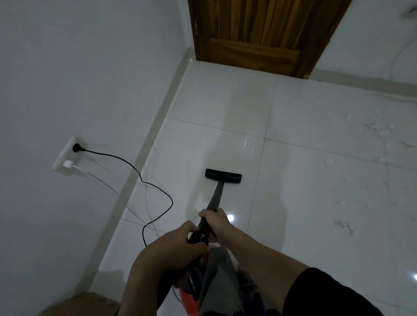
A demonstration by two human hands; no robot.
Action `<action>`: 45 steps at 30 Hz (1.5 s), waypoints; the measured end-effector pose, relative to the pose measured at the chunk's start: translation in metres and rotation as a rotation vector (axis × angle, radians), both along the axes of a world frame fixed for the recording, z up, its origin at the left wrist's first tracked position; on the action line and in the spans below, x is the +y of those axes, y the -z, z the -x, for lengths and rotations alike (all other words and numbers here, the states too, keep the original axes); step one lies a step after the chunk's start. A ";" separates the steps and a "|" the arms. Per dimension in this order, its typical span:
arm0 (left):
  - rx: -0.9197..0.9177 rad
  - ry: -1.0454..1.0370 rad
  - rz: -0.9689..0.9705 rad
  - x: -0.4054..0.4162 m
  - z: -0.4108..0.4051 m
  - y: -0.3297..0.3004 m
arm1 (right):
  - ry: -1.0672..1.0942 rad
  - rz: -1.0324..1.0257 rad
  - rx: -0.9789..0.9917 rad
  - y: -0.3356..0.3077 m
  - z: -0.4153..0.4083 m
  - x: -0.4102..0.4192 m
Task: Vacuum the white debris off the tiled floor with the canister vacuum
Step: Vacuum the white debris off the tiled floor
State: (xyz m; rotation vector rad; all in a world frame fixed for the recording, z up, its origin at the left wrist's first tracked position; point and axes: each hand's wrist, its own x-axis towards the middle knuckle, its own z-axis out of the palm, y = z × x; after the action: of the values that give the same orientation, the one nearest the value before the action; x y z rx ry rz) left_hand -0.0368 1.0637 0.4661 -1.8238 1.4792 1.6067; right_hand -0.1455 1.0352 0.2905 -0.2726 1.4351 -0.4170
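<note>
Both hands hold the long black plastic vacuum wand [215, 200], which slants forward and down to a flat black rectangular floor nozzle [223, 175] lying on the glossy white tiled floor [224, 104]. The right hand [217, 223] sits further along the wand, its grip wrapped closed around the tube; the left hand [175, 245] is just behind it, its grip curled closed around the black handle end where the ribbed hose joins. Below the hands, partly hidden by the forearms and blurred, is the orange and grey canister vacuum body [192, 299]. The scattered white debris [378, 129] lies on the tiles to the right, well apart from the nozzle, with more flecks lower down the same side. A thin black power cord [156, 191] runs from a black plug in the white wall socket plate [65, 155] on the left wall, loops over the floor and passes behind the left forearm; a white plug with a white cable sits in the lower outlet of the same plate. A brown wooden door [263, 24] stands shut at the far side of the room. A brown cardboard box [73, 312] shows at the bottom left corner. 2 bright light reflections gleam on the tiles to the right of the arms
</note>
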 end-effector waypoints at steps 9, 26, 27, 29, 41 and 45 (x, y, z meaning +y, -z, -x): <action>0.034 0.101 0.056 0.006 0.079 0.005 | 0.080 0.009 0.001 -0.002 0.085 0.010; 0.112 0.040 0.057 0.128 0.315 0.004 | 0.067 0.045 0.003 0.001 0.322 0.124; 0.126 0.039 0.054 0.136 0.328 0.004 | 0.074 0.040 0.006 -0.001 0.336 0.133; 0.138 0.065 0.049 0.151 0.350 0.004 | 0.090 0.031 0.031 -0.003 0.361 0.152; 0.186 0.281 0.053 0.232 0.403 0.009 | 0.232 0.007 0.094 -0.030 0.419 0.256; 0.191 0.362 0.089 0.258 0.403 0.009 | 0.276 -0.010 0.102 -0.037 0.422 0.292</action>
State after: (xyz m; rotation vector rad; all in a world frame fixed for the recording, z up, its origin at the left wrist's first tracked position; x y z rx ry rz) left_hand -0.4403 1.3218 0.4566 -1.3689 1.8646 1.5854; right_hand -0.5678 1.3272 0.3277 -0.0879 1.5811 -0.6267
